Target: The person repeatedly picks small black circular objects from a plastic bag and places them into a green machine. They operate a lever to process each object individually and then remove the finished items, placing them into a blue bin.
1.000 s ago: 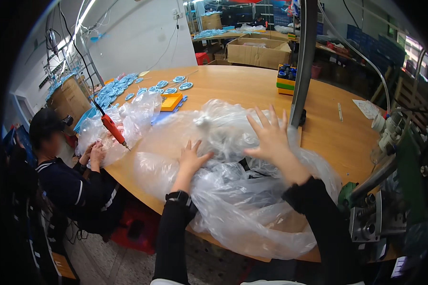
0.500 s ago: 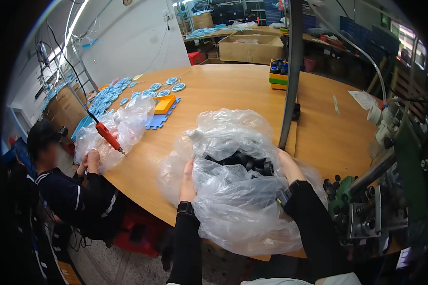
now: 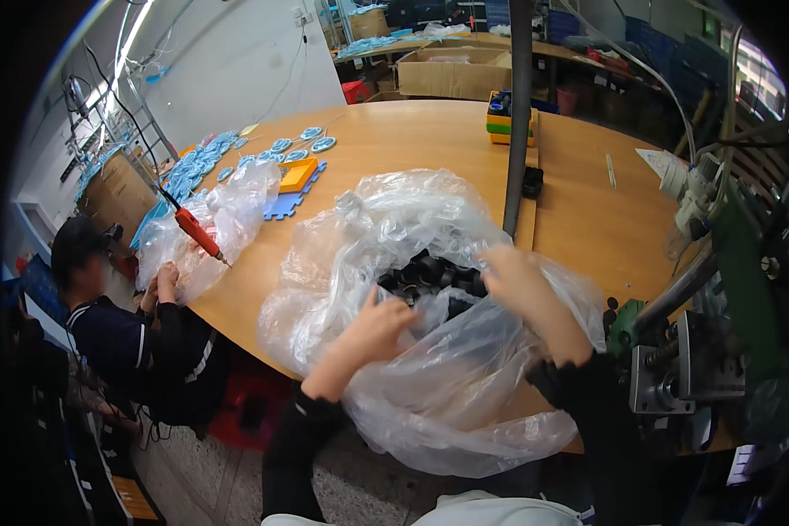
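Note:
A large clear plastic bag (image 3: 412,215) lies on the table in front of me, its mouth spread wide. Inside it shows a heap of black, rounded plastic-looking parts (image 3: 425,273), whose exact kind I cannot make out. My left hand (image 3: 379,329) is over the near left side of the bag's mouth, thumb and fingers apart, close to the parts. At the right side of the opening is my right hand (image 3: 513,276), beside the film and the parts; motion smears its fingers, so its grip is unclear.
A dark upright post (image 3: 517,123) stands beyond the bag. Green-and-black machinery (image 3: 675,368) flanks me on the right. A red electric screwdriver (image 3: 198,231) hangs at left, near a co-worker (image 3: 118,324) handling another plastic bag. Yellow bins (image 3: 502,124) stand at the back.
Both hands have left the bag's outer sides and moved in over its mouth. The opening is wider and more black parts show. The bag's near side has sunk lower.

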Demonstrator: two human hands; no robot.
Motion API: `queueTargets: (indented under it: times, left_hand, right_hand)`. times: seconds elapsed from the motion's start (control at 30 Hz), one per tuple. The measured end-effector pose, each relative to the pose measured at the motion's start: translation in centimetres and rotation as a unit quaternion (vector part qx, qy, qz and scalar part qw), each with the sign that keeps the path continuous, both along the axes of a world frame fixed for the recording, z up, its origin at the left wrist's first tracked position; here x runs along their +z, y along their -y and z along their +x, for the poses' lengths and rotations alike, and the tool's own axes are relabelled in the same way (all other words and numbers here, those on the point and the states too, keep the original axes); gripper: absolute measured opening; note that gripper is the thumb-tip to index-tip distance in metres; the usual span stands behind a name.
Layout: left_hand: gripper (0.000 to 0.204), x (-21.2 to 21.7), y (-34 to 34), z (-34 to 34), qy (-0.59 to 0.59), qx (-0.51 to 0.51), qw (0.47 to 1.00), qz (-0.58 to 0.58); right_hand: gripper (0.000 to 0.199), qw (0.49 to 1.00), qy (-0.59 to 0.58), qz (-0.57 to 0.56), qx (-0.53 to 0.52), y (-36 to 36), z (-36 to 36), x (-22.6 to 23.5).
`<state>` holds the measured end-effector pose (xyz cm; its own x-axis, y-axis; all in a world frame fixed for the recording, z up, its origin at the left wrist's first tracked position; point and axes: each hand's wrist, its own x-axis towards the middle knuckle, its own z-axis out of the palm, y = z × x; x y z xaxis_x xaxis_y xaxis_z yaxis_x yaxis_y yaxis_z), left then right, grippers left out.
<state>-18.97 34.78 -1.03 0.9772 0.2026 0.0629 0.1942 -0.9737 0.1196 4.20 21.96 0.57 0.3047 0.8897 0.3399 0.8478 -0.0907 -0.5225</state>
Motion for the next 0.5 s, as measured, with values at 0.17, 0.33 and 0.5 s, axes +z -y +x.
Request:
queueTargets:
  times: [0.17, 0.33, 0.5]
  left_hand:
    - [0.041, -0.1, 3.8, -4.8, -0.056, -0.092, 0.994, 0.022]
    - [0.047, 0.1, 5.5, -5.9, 0.121, 0.019, 0.992, -0.030]
    - [0.032, 0.9, 7.6, -0.2, 0.253, -0.077, 0.963, -0.055]
  right_hand:
    - [0.031, 0.988, 0.069, -0.115, 0.071, 7.9, -3.8, -4.3]
    - [0.031, 0.987, 0.055, -0.149, 0.016, 11.3, -5.4, -6.9]
    - [0.031, 0.993, 0.111, -0.044, 0.005, 11.7, -7.8, -3.5]
